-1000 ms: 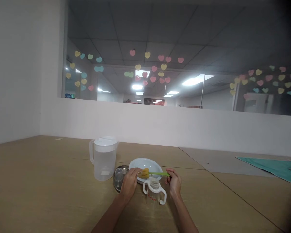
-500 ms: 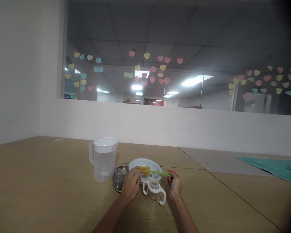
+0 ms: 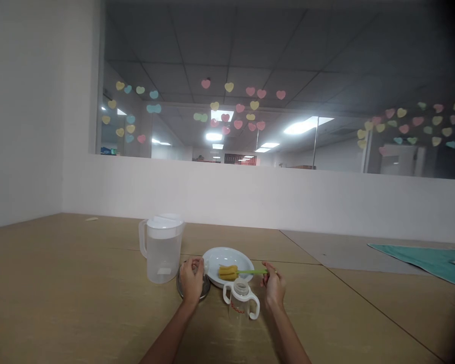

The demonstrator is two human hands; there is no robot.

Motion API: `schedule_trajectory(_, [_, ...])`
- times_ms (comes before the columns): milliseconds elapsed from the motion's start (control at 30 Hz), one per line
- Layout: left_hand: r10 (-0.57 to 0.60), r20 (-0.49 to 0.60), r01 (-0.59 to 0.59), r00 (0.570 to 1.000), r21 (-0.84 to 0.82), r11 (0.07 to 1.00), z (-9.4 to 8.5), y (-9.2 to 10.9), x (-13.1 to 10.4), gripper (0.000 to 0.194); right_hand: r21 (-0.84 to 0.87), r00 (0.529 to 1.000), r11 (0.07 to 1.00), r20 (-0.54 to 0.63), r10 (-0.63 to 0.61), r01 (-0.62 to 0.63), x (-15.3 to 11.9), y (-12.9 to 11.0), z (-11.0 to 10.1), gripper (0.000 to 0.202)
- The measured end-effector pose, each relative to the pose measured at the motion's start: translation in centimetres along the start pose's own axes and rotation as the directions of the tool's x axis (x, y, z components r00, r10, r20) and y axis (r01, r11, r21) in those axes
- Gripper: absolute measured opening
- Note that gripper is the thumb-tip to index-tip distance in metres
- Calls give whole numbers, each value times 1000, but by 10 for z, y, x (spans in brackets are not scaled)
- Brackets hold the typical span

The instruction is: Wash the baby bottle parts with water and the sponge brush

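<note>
My right hand (image 3: pixel 274 288) is closed around the green handle of a bottle brush (image 3: pixel 228 272). The brush's yellow sponge head hangs over a white bowl (image 3: pixel 246 260). Over a round metal tray (image 3: pixel 203 292), my left hand (image 3: pixel 191 283) has its fingers pinched together. A small clear piece (image 3: pixel 206 265) shows at those fingertips, too blurred to name exactly; the hand covers most of what lies on the tray. Between my forearms stands a clear baby bottle (image 3: pixel 239 306), upright and uncapped, with a white two-handled collar and red print.
A lidded clear plastic pitcher (image 3: pixel 163 255) stands left of the tray, its handle facing left. At the far right lies a green cloth (image 3: pixel 420 260) on the wooden table (image 3: pixel 98 303). A white wall (image 3: pixel 212 194) with a window rises behind the table.
My left hand has moved left, away from the sponge head to above the tray, with the small clear piece at its fingers. My right hand still holds the brush in nearly the same place.
</note>
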State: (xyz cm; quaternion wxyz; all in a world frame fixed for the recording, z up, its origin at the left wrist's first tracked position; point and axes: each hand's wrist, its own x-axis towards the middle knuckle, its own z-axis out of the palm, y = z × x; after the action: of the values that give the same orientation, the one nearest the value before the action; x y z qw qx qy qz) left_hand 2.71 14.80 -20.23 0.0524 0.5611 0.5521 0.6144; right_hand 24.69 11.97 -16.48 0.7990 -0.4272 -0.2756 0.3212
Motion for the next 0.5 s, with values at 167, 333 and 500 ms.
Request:
schedule_trajectory(167, [-67, -2, 67, 998, 89, 994, -5, -5, 6, 21, -114, 999, 993, 33, 0, 3, -3, 0, 1, 49])
schedule_trajectory(333, [-73, 77, 59, 994, 178, 982, -7, -2, 6, 22, -154, 998, 987, 64, -26, 36, -4, 0, 2, 55])
schedule_trajectory(500, [-99, 177, 52, 979, 252, 966, -7, 2, 2, 24, -148, 994, 987, 101, -42, 57, -2, 2, 1, 51])
